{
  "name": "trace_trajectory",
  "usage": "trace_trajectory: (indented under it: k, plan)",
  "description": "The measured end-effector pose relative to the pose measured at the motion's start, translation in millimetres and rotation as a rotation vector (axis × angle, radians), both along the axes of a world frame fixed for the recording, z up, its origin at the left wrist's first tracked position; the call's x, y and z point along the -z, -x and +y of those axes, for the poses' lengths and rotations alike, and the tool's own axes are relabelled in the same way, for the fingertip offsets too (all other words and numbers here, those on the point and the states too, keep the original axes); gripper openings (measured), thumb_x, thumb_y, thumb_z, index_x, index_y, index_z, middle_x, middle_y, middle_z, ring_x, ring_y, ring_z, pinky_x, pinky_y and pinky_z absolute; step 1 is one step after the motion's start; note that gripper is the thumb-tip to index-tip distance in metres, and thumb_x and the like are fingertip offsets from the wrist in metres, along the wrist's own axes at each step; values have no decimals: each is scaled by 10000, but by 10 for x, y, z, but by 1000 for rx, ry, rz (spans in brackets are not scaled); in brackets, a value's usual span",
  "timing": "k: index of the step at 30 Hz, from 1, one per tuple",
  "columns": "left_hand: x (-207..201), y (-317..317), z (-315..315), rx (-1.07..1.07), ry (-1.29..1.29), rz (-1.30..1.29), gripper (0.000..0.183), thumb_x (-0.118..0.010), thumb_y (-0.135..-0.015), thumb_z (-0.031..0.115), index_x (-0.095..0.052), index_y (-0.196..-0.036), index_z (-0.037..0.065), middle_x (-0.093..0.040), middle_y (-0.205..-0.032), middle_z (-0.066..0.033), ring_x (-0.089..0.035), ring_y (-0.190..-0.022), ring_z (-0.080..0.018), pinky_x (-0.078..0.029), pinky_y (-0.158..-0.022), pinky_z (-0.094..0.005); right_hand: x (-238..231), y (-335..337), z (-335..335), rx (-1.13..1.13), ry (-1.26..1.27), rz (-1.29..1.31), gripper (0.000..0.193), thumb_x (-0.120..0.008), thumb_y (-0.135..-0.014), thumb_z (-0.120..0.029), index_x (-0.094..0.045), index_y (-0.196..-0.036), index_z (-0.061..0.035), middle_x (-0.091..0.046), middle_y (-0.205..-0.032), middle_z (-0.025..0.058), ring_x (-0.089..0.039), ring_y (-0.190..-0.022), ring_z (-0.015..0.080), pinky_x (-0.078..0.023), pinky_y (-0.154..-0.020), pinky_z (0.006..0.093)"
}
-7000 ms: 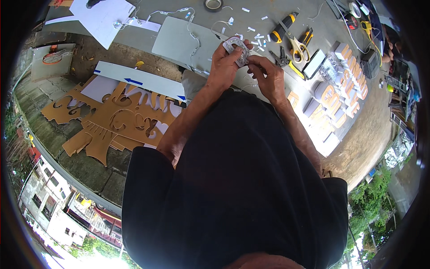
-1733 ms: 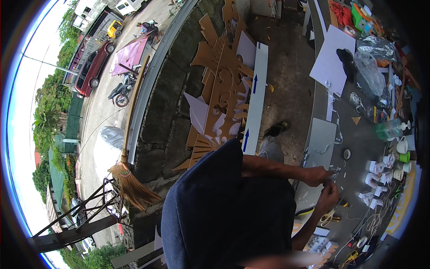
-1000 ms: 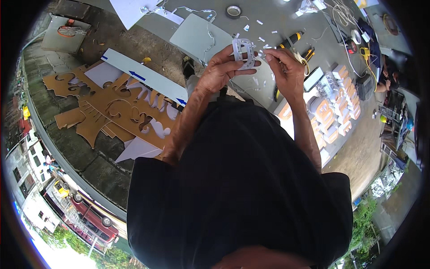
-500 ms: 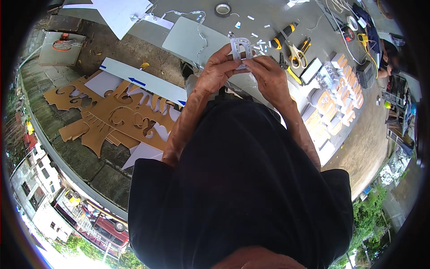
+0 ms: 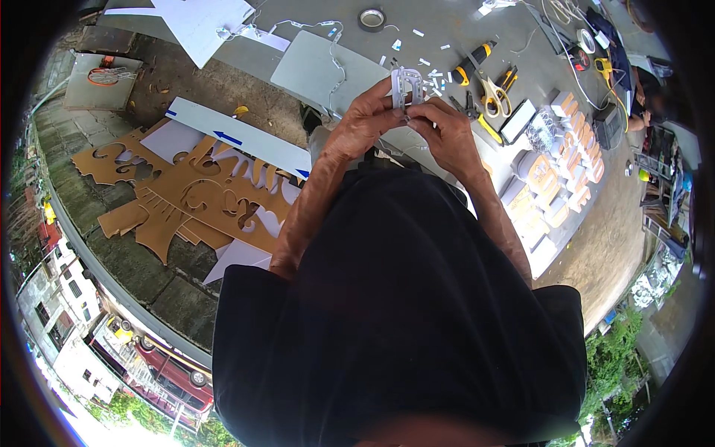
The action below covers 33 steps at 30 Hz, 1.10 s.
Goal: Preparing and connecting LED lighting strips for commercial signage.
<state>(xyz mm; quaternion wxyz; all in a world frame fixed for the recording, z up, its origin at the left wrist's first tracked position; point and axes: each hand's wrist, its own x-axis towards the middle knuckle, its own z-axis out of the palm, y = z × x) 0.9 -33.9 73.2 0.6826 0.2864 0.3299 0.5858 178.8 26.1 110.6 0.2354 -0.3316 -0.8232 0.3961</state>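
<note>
My left hand [image 5: 363, 125] grips a small white letter-shaped shell [image 5: 397, 88] by its left side, the thumb near its lower edge. From the other side my right hand [image 5: 445, 132] pinches the bottom of the same shell, its fingers bent. Small light modules seem to line the inside of the shell. A thin wire hangs below the hands. Beyond them small white scraps [image 5: 425, 62] are scattered over the grey table [image 5: 447, 22]. To the right lie a yellow-and-black utility knife [image 5: 474, 62], scissors [image 5: 494, 98] and a dark phone-like slab [image 5: 519, 119].
A tape roll [image 5: 372, 20] lies at the table's far side. A string of light modules [image 5: 339, 52] crosses a pale board [image 5: 298, 67]. Rows of box letters [image 5: 558, 167] stand at right, near another person's hand [image 5: 639, 119]. Brown cut-out sheets [image 5: 179, 186] lie at left.
The letter-shaped shell has been turned and tilted slightly between my hands. My right hand has shifted a little to the left and its fingers have moved lower on the shell.
</note>
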Motion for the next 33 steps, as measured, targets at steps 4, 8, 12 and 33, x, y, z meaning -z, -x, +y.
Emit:
trace_trajectory:
  k: [4, 8, 12, 33]
  plan:
    - [-50, 5, -26, -3, 85, -44, 500, -549, -954, -21, -469, -1442, 48, -660, -1199, -128, -629, -1104, -180, -514, -969, -339, -7, -1, 7, -13, 66, -11, 142, -740, -864, -47, -680, -988, -12, -654, -872, 58, -569, -634, 139, -446, -578, 307]
    - [-32, -4, -31, 8, 96, -68, 491, -545, -953, -15, -473, -1436, 43, -662, -1193, -130, -629, -1098, -174, -513, -969, -338, 20, -3, -24, 11, 118, -11, 134, -733, -859, -33, -681, -981, -18, -665, -867, 51, -590, -638, 120, -455, -581, 280]
    - [-9, -43, -4, 12, 86, 44, 493, -540, -949, -12, -477, -1435, 43, -677, -1158, -124, -650, -1062, -181, -524, -956, -338, 94, 9, -91, 133, 154, 27, 135, -721, -849, -38, -667, -972, -25, -696, -918, 94, -658, -646, 172, -516, -601, 300]
    - [87, 3, 2, 23, 164, -55, 504, -582, -961, 28, -452, -1447, 24, -676, -1125, -148, -676, -1024, -196, -578, -920, -326, 185, -77, -24, -95, -328, -89, 185, -712, -867, -132, -658, -1040, -89, -635, -923, 85, -676, -787, 301, -562, -650, 406]
